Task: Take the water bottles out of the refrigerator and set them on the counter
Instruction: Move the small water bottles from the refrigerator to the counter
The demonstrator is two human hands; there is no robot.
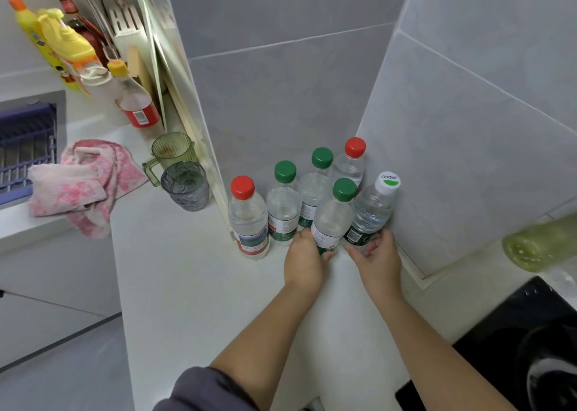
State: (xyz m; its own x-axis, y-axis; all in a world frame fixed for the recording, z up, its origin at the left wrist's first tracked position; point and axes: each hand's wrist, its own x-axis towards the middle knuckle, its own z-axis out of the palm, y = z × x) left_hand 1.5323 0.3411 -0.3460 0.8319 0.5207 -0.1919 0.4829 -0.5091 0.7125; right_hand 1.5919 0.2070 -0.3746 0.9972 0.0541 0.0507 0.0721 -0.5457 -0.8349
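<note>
"C'estbon" is printed on the white cap [387, 183] of the rightmost water bottle [370, 215].

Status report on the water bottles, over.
Left hand grips green-cap bottle, right hand grips white-cap bottle. Both upright on counter, four more bottles alongside. Wall close on right.

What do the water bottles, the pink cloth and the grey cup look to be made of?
The water bottles look like clear thin plastic, glossy, with see-through walls and coloured screw caps. The pink cloth seems soft terry fabric: fuzzy, crumpled folds. The grey cup is translucent with a wavy texture, glass or plastic; I cannot tell.
</note>
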